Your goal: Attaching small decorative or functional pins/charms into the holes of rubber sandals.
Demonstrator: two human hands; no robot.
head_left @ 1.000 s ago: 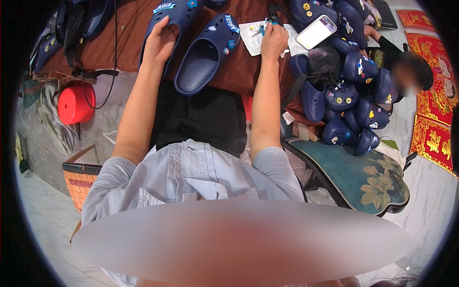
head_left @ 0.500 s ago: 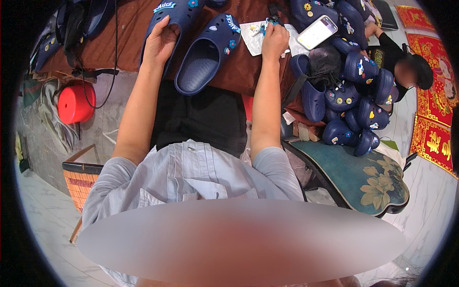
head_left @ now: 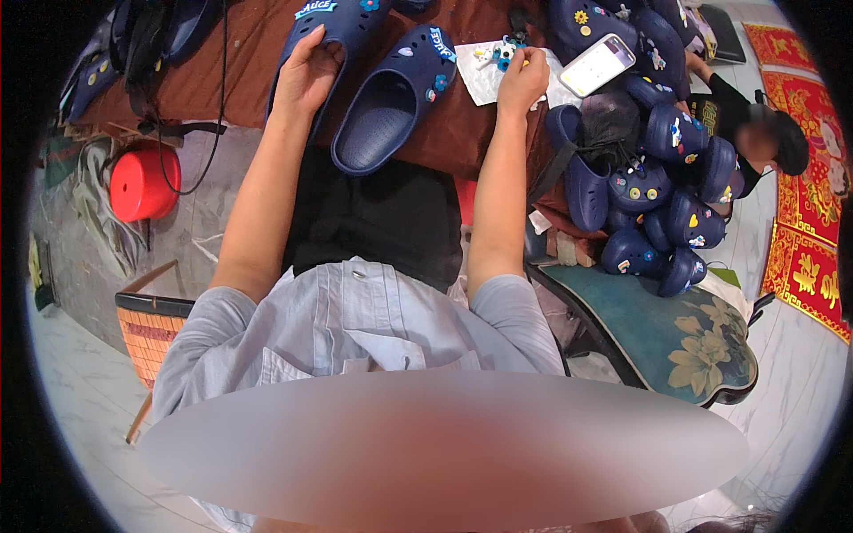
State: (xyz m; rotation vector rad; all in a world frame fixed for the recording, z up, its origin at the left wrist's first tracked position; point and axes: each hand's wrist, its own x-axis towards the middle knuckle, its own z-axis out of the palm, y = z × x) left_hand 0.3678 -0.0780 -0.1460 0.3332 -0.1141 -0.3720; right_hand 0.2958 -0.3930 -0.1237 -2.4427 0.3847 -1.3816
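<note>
My left hand (head_left: 307, 82) grips the side of a navy clog (head_left: 348, 25), thumb up along the rim and the fingers inside the opening. This clog carries a light-blue name charm and a blue flower charm. Beside it, untouched, lies a second navy clog (head_left: 380, 108) with similar charms, its opening toward me. My right hand (head_left: 522, 82) is closed at a small cluster of colourful shoe charms (head_left: 503, 55) on a white plastic bag (head_left: 480, 87). What its fingertips pinch is too small to make out.
A lit phone (head_left: 597, 65) lies right of the bag. Many decorated navy clogs (head_left: 641, 182) are heaped at the right, with a dark mesh pouch (head_left: 609, 120). Another person (head_left: 755, 142) is beyond them. A red stool (head_left: 145, 184) and a green cushioned chair (head_left: 653, 324) flank me.
My right hand has shifted slightly right and nearer, exposing more of the charms. My left hand keeps its hold on the clog. The whole view has moved a little.
</note>
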